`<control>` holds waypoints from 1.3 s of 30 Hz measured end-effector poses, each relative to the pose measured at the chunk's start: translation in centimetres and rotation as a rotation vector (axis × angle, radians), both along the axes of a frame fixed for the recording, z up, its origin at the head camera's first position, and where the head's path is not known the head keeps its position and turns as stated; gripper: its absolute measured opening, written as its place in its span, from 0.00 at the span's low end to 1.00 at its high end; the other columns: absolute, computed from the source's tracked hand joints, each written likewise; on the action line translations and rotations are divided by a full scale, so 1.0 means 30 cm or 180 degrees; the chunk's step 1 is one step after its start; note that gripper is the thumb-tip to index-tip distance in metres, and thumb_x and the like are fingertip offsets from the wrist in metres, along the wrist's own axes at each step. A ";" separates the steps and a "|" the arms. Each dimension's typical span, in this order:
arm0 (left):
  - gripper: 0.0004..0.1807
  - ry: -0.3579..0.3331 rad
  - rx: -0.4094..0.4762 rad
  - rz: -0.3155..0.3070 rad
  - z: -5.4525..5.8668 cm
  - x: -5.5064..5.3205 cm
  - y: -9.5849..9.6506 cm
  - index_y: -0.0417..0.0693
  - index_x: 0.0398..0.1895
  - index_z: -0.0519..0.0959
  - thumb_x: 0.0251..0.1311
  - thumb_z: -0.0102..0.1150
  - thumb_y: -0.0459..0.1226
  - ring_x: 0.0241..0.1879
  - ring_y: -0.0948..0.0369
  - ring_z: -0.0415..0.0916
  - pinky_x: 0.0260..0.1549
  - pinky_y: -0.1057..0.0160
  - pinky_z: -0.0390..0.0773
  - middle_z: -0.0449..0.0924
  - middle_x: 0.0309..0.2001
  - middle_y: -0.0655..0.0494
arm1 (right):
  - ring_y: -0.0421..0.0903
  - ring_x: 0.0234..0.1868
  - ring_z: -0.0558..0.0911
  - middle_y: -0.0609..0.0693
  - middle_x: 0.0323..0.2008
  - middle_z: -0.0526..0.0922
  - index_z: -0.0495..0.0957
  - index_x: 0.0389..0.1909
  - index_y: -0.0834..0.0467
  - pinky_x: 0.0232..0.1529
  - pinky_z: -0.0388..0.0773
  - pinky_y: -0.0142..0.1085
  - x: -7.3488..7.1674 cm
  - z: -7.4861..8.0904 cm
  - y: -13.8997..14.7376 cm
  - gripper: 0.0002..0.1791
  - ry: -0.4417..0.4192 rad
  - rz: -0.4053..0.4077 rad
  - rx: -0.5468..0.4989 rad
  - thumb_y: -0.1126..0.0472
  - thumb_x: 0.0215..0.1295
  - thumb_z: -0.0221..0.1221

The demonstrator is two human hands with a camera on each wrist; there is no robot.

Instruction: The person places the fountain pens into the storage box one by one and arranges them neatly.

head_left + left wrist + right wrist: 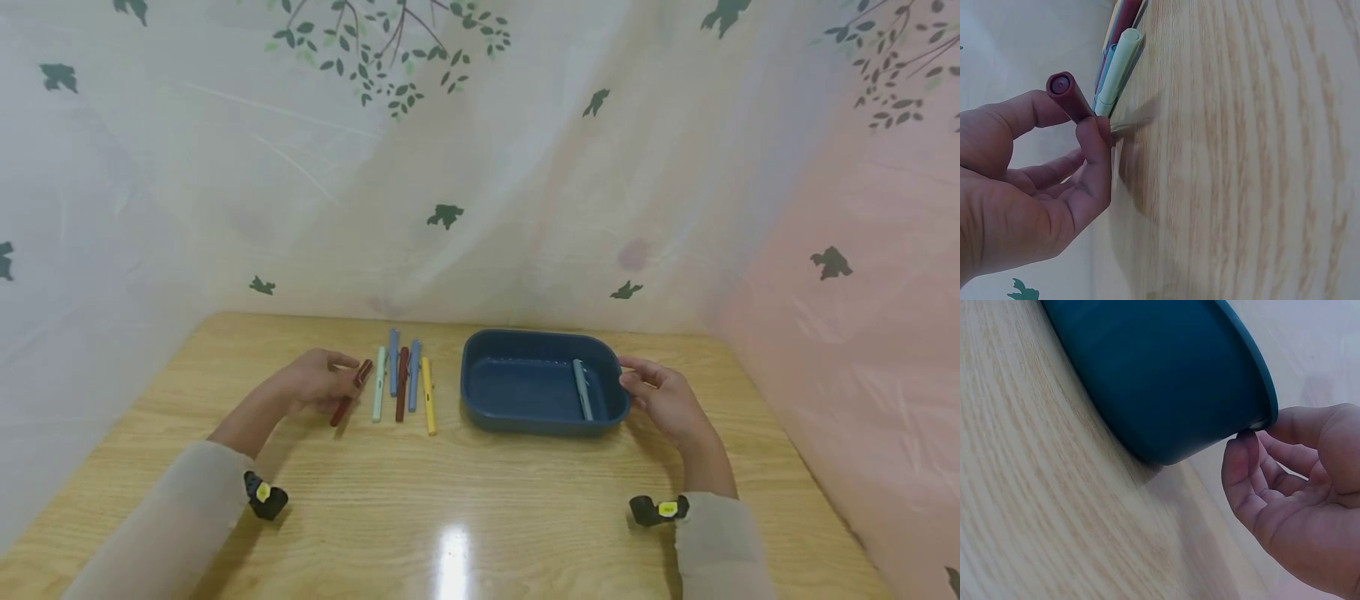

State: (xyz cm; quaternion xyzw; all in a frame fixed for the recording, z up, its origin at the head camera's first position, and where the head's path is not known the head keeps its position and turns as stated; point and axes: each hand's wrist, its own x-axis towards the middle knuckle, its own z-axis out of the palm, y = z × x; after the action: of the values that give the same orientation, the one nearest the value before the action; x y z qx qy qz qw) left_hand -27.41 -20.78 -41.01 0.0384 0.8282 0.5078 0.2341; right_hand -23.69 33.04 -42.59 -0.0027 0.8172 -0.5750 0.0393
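Pinching a red pen point(1071, 101) — glossy wooden table point(555, 508), leaf-patterned sheeting point(525, 158), perhaps plastic

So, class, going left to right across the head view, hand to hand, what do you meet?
Left hand, held maroon pen, mint pen, blue pen, loose maroon pen, second blue pen, yellow pen, navy tray, right hand.

The light is soft and even. A white glare lies on the wooden table point(540, 500), and the left hand point(1029, 187) casts a soft-edged shadow. Wrist views look hazy.
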 end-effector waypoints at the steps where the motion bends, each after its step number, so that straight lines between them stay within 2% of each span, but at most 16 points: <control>1: 0.39 -0.0018 0.0012 0.0013 0.001 0.000 -0.001 0.25 0.73 0.59 0.60 0.63 0.29 0.48 0.53 0.81 0.47 0.54 0.86 0.76 0.60 0.31 | 0.39 0.39 0.75 0.51 0.47 0.75 0.68 0.73 0.62 0.43 0.79 0.32 0.000 0.000 0.000 0.27 0.0006 0.0002 0.0006 0.57 0.78 0.56; 7: 0.40 -0.0191 0.0247 0.0148 0.001 -0.008 -0.011 0.28 0.76 0.57 0.64 0.64 0.30 0.41 0.59 0.80 0.43 0.59 0.85 0.83 0.48 0.43 | 0.38 0.39 0.76 0.51 0.46 0.76 0.68 0.72 0.63 0.42 0.80 0.31 0.001 0.001 0.001 0.27 0.0044 0.0001 -0.0017 0.58 0.78 0.57; 10: 0.39 -0.0258 0.0380 0.0194 -0.003 -0.014 -0.015 0.28 0.75 0.57 0.66 0.63 0.29 0.42 0.60 0.81 0.44 0.58 0.86 0.83 0.47 0.45 | 0.38 0.39 0.76 0.50 0.45 0.76 0.69 0.72 0.63 0.42 0.80 0.31 0.000 0.000 0.002 0.27 0.0057 0.0005 -0.0020 0.58 0.78 0.57; 15: 0.37 -0.0260 0.0490 0.0217 -0.002 -0.012 -0.018 0.30 0.76 0.58 0.67 0.62 0.29 0.46 0.57 0.81 0.46 0.56 0.85 0.80 0.56 0.38 | 0.39 0.35 0.74 0.48 0.43 0.75 0.69 0.72 0.63 0.41 0.78 0.32 0.000 -0.001 0.002 0.27 0.0059 0.0005 -0.0004 0.58 0.78 0.57; 20: 0.37 -0.0160 0.0544 0.0195 0.014 -0.005 -0.016 0.31 0.76 0.57 0.67 0.61 0.27 0.50 0.54 0.80 0.47 0.56 0.84 0.73 0.63 0.30 | 0.39 0.39 0.76 0.51 0.45 0.76 0.69 0.72 0.63 0.42 0.80 0.31 0.000 -0.003 0.002 0.26 0.0061 -0.0003 0.0016 0.58 0.78 0.57; 24: 0.36 -0.0069 0.0635 0.0153 0.031 -0.001 -0.014 0.33 0.77 0.57 0.68 0.60 0.28 0.54 0.52 0.78 0.53 0.54 0.82 0.71 0.66 0.30 | 0.38 0.42 0.77 0.53 0.47 0.77 0.68 0.72 0.63 0.45 0.80 0.30 0.000 -0.003 0.001 0.26 0.0076 0.0013 0.0024 0.58 0.78 0.56; 28: 0.35 0.0004 0.0704 0.0139 0.043 -0.006 -0.011 0.34 0.77 0.57 0.70 0.59 0.29 0.56 0.51 0.78 0.58 0.51 0.79 0.72 0.65 0.33 | 0.39 0.44 0.77 0.54 0.48 0.76 0.68 0.72 0.63 0.46 0.80 0.30 0.001 -0.001 0.002 0.26 0.0069 0.0017 0.0041 0.58 0.79 0.56; 35: 0.35 -0.0036 0.0887 0.0211 0.056 -0.019 0.016 0.36 0.78 0.56 0.72 0.58 0.31 0.62 0.47 0.74 0.68 0.44 0.70 0.68 0.68 0.31 | 0.39 0.46 0.77 0.53 0.47 0.75 0.68 0.73 0.64 0.47 0.81 0.29 0.003 0.004 -0.003 0.26 0.0049 0.0009 0.0035 0.59 0.79 0.55; 39: 0.37 -0.0041 0.0968 0.0222 0.064 -0.021 0.038 0.39 0.79 0.55 0.72 0.59 0.32 0.58 0.50 0.76 0.67 0.46 0.71 0.69 0.66 0.33 | 0.40 0.47 0.77 0.54 0.48 0.75 0.67 0.73 0.63 0.48 0.81 0.28 0.004 0.004 -0.004 0.26 0.0040 0.0024 0.0039 0.59 0.79 0.54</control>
State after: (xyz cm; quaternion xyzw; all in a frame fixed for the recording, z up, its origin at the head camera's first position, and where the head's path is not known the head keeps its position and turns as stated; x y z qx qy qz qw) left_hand -28.04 -19.63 -39.08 0.0413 0.7411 0.6354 0.2131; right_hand -23.57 32.93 -42.47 -0.0091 0.8209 -0.5698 0.0364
